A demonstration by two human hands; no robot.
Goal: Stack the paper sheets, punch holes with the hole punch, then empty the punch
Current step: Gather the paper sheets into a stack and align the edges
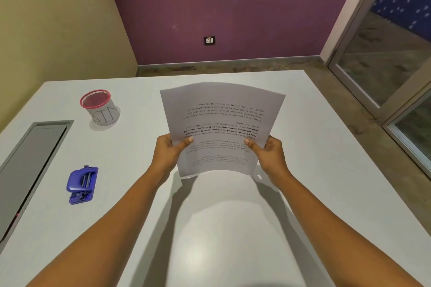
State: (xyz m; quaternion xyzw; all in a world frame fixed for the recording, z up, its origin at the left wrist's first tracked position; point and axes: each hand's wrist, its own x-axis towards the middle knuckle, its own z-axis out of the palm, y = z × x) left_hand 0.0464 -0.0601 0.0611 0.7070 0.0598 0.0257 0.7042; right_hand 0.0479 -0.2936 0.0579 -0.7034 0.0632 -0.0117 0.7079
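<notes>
A stack of white paper sheets with printed text is held up above the white table, its lower edge just over the surface and its top bowed away from me. My left hand grips the lower left edge, thumb on the front. My right hand grips the lower right edge the same way. The blue hole punch lies on the table to the left, well apart from both hands.
A small bin with a red mesh rim stands at the back left of the table. A grey recessed panel runs along the table's left edge. Beyond the table are a purple wall and a glass door at right.
</notes>
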